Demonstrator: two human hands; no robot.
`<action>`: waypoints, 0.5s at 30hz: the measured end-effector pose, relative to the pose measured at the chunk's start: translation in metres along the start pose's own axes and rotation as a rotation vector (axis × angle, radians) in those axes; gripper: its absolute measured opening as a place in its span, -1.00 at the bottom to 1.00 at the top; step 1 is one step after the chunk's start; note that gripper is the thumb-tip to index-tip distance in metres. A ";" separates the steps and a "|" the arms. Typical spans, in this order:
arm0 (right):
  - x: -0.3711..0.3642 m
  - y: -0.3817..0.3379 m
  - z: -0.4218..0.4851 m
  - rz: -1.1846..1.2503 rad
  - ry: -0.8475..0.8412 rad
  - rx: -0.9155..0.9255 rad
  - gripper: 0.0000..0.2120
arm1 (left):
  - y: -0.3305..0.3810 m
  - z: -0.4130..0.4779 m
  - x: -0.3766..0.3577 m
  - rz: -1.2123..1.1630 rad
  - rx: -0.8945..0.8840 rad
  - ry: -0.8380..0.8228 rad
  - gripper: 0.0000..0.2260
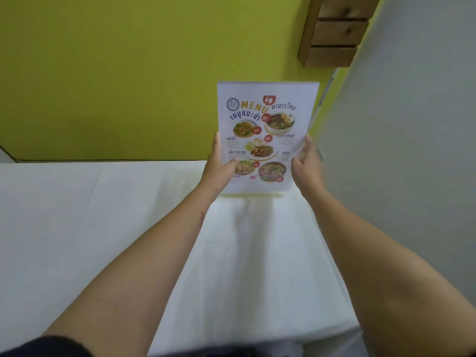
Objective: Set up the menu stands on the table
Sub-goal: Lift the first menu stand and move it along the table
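A menu stand [266,117] with a white printed sheet of food pictures stands upright at the far right of the table [77,215], its bottom edge touching the white cloth. My left hand [219,166] grips its lower left edge, thumb across the front. My right hand [305,163] holds its lower right edge, fingers behind the sheet. The stand's base is hidden by the sheet and my hands.
A yellow-green wall [116,73] runs right behind the table's far edge. A grey-white wall [412,150] closes off the right side. A wooden slatted box [334,32] hangs on the wall above the menu. White cloth stretches to the left.
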State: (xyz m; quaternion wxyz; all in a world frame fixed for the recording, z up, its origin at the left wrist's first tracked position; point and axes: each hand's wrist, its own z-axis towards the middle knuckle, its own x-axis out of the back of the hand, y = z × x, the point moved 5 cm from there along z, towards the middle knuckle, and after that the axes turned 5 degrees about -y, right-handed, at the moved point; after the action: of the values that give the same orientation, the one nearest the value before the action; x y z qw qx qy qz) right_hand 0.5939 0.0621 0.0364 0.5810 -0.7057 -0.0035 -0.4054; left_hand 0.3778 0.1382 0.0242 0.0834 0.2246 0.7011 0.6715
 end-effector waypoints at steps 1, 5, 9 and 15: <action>0.006 0.003 0.007 -0.004 -0.002 0.012 -0.31 | 0.001 0.005 -0.008 -0.006 0.004 0.004 -0.22; 0.025 0.015 0.037 -0.022 -0.044 0.040 -0.32 | 0.007 0.027 -0.035 -0.025 0.005 0.011 -0.20; 0.034 0.020 0.062 0.003 -0.090 0.043 -0.32 | 0.012 0.044 -0.051 -0.046 0.006 0.035 -0.22; 0.025 0.033 0.078 -0.007 -0.176 -0.002 -0.28 | -0.003 0.061 -0.055 -0.045 0.054 0.053 -0.21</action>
State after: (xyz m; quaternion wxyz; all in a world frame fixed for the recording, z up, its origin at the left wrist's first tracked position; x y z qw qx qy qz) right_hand 0.6708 0.1041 0.0240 0.5762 -0.7393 -0.0566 -0.3438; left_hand 0.4518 0.1697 0.0061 0.0738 0.1930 0.7259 0.6560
